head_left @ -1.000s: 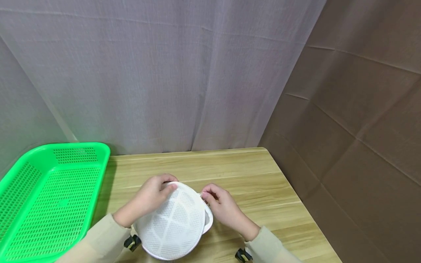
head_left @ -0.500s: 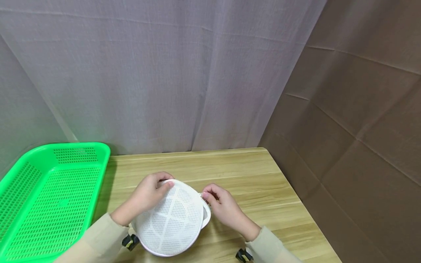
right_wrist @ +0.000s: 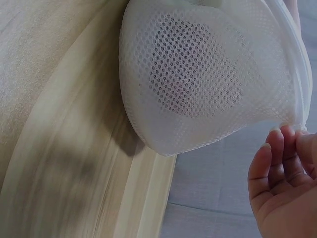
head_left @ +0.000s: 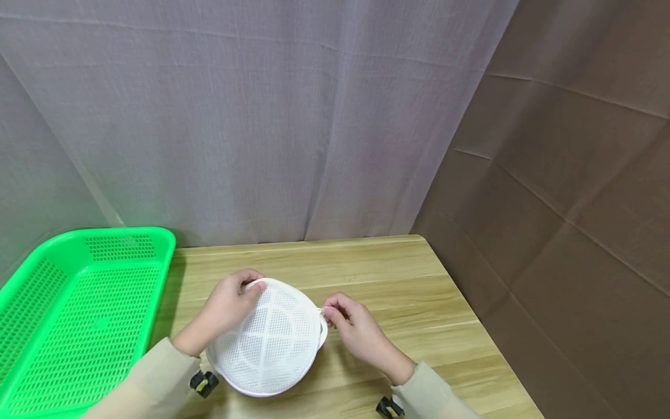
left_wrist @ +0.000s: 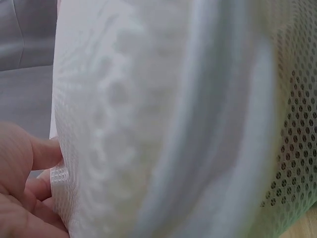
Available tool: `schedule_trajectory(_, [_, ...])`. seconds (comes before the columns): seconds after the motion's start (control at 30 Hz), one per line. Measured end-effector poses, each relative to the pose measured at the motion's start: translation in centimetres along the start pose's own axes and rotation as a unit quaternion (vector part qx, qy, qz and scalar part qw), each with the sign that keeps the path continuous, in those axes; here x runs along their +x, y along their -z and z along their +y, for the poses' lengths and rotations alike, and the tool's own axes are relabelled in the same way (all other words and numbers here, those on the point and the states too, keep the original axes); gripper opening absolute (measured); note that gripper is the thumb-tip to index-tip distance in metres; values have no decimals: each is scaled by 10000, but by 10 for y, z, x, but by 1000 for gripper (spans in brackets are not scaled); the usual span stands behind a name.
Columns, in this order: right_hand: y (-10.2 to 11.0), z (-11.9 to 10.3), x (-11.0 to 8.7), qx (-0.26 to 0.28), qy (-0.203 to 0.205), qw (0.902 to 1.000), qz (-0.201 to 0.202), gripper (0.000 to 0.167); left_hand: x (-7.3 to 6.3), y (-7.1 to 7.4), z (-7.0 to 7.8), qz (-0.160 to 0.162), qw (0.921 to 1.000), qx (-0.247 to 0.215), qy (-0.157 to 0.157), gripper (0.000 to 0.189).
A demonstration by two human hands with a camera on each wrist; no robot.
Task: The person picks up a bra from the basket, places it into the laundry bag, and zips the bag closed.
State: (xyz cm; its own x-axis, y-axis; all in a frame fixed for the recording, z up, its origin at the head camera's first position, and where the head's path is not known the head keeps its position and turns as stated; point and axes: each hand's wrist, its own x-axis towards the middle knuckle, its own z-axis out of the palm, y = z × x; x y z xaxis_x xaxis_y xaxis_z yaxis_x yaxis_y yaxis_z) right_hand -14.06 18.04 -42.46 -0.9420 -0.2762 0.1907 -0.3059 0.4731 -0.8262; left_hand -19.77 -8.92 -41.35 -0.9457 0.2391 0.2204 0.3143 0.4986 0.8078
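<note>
A round white mesh laundry bag with a zipped rim is held above the table between both hands. My left hand grips its far left edge, thumb on top; in the left wrist view the thumb and fingers pinch the mesh. At the bag's right edge, my right hand pinches the small zipper end between thumb and fingertips. In the right wrist view, the zipper runs down to those fingertips, and the pull itself is mostly hidden. A white loop of the rim stands out just below the right hand.
A green plastic basket with slotted walls stands at the left of the wooden table. A grey curtain hangs behind the table, and a brown cloth wall borders its right side.
My left hand has moved left and slightly away from me, carrying the bag along. The right hand has barely moved. The loop at the bag's right edge shows narrower than before.
</note>
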Motion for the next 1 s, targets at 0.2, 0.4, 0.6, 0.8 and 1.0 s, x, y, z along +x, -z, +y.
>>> schedule_trajectory(0.2, [0, 0, 1, 86, -7, 10000, -3, 9, 1, 2, 0, 74, 9998, -108, 161, 15])
schedule_trajectory(0.4, [1, 0, -1, 190, 29, 9998, 73, 11, 3, 5, -3, 293, 9990, -185, 298, 17])
schedule_trajectory(0.6, [6, 5, 2, 186, 162, 9991, 331, 8, 4, 5, 2, 477, 9976, -349, 359, 19])
schedule_trajectory(0.8, [22, 6, 11, -289, 425, 9955, 793, 10, 3, 2, 7, 537, 9976, -421, 108, 18])
schedule_trajectory(1.0, [29, 8, 12, -382, 232, 9947, 923, 12, 2, -1, 7, 306, 9990, -287, -181, 13])
